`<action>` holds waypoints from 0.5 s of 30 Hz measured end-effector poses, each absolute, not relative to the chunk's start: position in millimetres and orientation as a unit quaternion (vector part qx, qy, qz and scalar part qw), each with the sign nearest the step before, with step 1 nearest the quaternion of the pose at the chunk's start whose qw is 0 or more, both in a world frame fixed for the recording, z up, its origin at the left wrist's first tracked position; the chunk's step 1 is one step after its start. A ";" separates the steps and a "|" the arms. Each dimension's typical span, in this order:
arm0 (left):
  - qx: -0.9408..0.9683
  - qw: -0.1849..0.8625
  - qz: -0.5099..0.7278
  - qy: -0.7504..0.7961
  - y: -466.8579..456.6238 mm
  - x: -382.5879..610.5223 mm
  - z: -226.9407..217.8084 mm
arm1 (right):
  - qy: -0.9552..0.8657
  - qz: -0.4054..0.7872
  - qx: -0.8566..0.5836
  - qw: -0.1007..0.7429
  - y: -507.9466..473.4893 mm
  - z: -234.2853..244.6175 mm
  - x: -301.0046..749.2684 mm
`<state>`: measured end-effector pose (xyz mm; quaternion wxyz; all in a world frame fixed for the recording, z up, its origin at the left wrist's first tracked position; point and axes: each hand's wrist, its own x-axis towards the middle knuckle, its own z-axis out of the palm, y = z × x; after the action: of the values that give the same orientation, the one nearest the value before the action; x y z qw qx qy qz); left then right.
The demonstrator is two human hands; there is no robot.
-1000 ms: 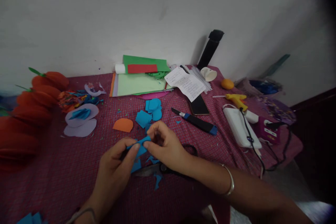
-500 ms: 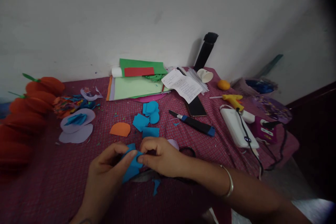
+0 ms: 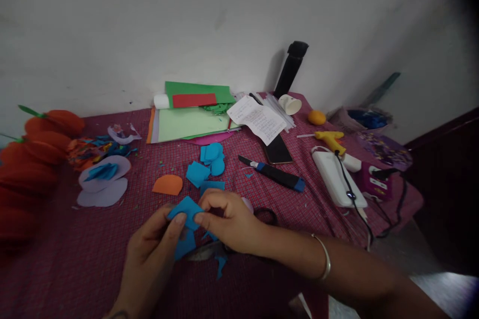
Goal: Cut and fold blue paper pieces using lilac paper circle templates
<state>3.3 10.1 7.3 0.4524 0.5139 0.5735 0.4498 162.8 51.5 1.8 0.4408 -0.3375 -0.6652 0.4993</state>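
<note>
Between my two hands is a small piece of blue paper (image 3: 187, 209), gripped at both sides. My left hand (image 3: 155, 246) pinches its left edge with thumb and fingers. At the right corner, my right hand (image 3: 228, 222) holds it between thumb and index finger. Below lies another blue paper piece (image 3: 184, 246), partly covered by the held one. Blue scraps (image 3: 220, 264) lie near the dark scissors, whose loop (image 3: 266, 215) shows beyond my right wrist. Several cut blue pieces (image 3: 198, 173) and an orange paper piece (image 3: 168, 185) rest just past my hands.
A box cutter (image 3: 279, 175) lies right of the blue pieces. Further right are a yellow glue gun (image 3: 329, 139), a white power bank (image 3: 337, 179) and cables. Orange paper pumpkins (image 3: 33, 174) stand left. Coloured sheets (image 3: 194, 124) and a black bottle (image 3: 292, 67) are by the wall.
The held blue paper has opened out flatter and now faces up between my fingers. The view has shifted slightly, moving the table items a little left.
</note>
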 end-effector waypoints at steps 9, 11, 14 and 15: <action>0.547 0.424 0.411 0.593 11.2 -3.6 6.3 | -0.669 0.506 -0.342 0.424 49.8 1.4 162.6; 0.545 0.433 0.404 0.594 10.8 -2.4 6.3 | -0.668 0.506 -0.342 0.425 49.8 2.0 162.8; 0.538 0.398 0.412 0.619 10.4 -1.9 6.7 | -0.667 0.510 -0.340 0.423 49.5 1.9 162.6; 0.540 0.390 0.410 0.623 10.6 -2.1 6.9 | -0.666 0.511 -0.341 0.423 49.5 1.5 162.4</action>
<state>-2.1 10.6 6.9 0.3897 0.5400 0.6234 0.4097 162.4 49.5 1.5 0.4227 -0.3413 -0.6663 0.5109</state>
